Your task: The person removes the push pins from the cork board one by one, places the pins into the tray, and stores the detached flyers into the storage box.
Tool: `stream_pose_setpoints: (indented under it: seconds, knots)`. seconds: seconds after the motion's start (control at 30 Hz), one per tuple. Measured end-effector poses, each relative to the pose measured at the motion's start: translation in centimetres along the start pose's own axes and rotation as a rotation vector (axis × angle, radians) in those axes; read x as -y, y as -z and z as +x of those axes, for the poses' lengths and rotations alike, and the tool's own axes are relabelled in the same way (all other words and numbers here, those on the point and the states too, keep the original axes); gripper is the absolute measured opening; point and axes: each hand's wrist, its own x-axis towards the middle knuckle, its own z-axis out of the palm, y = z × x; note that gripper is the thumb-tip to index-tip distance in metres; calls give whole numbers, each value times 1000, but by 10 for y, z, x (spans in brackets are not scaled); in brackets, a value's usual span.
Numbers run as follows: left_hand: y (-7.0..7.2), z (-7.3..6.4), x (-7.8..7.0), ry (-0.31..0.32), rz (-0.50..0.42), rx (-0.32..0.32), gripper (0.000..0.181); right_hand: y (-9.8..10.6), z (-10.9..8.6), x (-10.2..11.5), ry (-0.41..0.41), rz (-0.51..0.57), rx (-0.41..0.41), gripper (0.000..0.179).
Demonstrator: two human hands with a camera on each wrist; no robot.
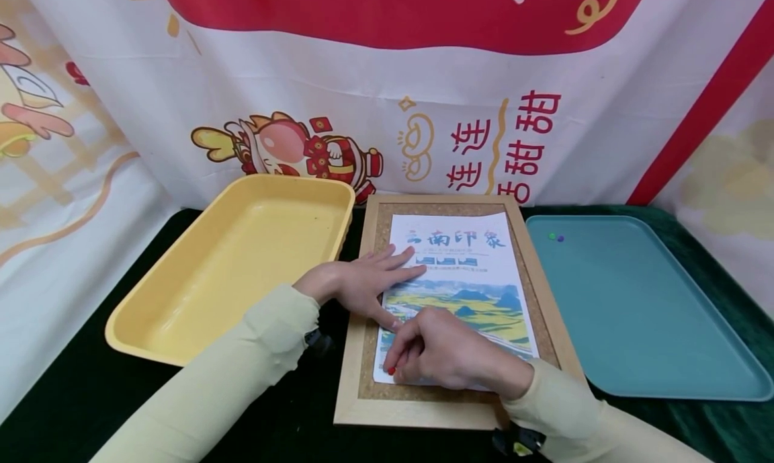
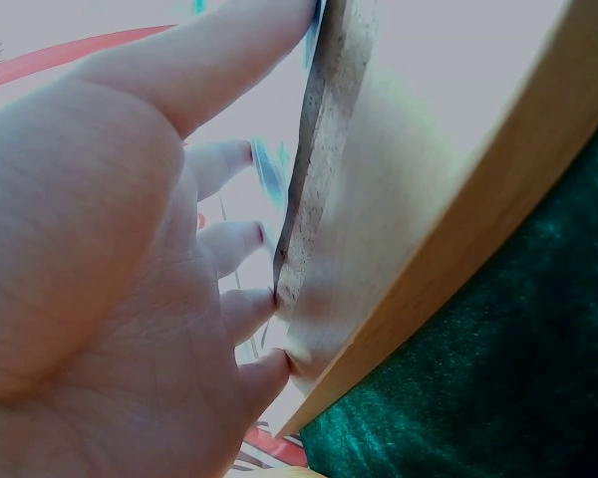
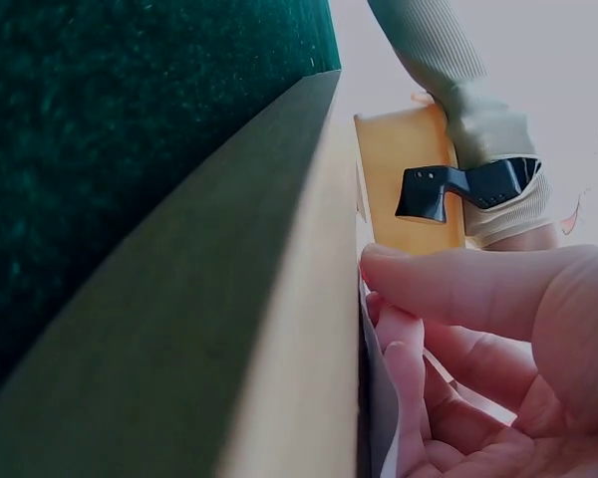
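Observation:
A printed sheet (image 1: 459, 268) with a blue and yellow landscape lies on a wood-framed cork board (image 1: 423, 410). My left hand (image 1: 370, 281) rests with fingers spread over the sheet's left edge; the left wrist view shows its fingertips touching the surface. At the sheet's lower left corner, my right hand (image 1: 444, 349) pinches a small red push pin (image 1: 392, 370) between thumb and fingers. The pin's point is hidden, so how deep it sits cannot be told. In the right wrist view, the thumb (image 3: 458, 289) and curled fingers hide the pin.
To the left stands a deep yellow tray (image 1: 242, 248), close beside the board. A flat blue tray (image 1: 653, 315) lies to the right, holding a green pin (image 1: 551, 236) and a purple pin (image 1: 560, 238). Dark green cloth (image 1: 290, 409) covers the table; a printed curtain (image 1: 338, 80) hangs behind.

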Motion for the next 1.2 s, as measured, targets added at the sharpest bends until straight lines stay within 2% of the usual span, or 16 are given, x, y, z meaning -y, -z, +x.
stream_pose_setpoints:
  seconds: [0.23, 0.47, 0.7, 1.2]
  knots:
    - [0, 0, -2, -4, 0, -8, 99, 1, -2, 1, 16, -25, 5, 22]
    - [0, -1, -2, -4, -2, -1, 100, 3, -2, -1, -11, 60, 31, 19]
    - [0, -1, -1, 3, -9, -5, 100, 7, -1, 1, -28, 98, 54, 18]
    - [0, 0, 0, 2, -22, -9, 102, 24, -1, 1, -38, 62, -55, 9]
